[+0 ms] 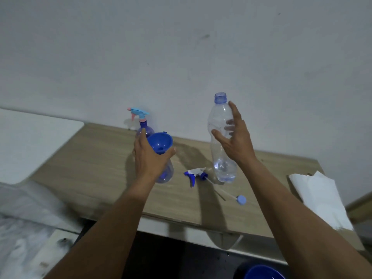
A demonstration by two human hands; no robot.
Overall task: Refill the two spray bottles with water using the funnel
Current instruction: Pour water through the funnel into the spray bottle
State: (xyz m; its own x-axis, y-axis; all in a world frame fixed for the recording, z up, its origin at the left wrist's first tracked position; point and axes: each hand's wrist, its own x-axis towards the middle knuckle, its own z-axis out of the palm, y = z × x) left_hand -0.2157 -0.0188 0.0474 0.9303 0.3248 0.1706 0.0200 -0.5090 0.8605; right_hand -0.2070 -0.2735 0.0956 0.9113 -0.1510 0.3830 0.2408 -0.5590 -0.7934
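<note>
Left hand [151,158] grips the neck of the open spray bottle [168,174] near the middle of the bench [100,168], steadying the blue funnel [160,141] seated in it; right hand [235,137] wraps the clear water bottle [220,117], upright, uncapped, nearly empty; thin-walled and probably light and crushable, it wants a gentle mid-body hold; the second spray bottle [143,124] stands capped at the back edge; a loose trigger head [196,173] lies between.

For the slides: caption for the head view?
Left hand grips a spray bottle with funnel seated; right hand holds an uncapped, nearly empty water bottle.
</note>
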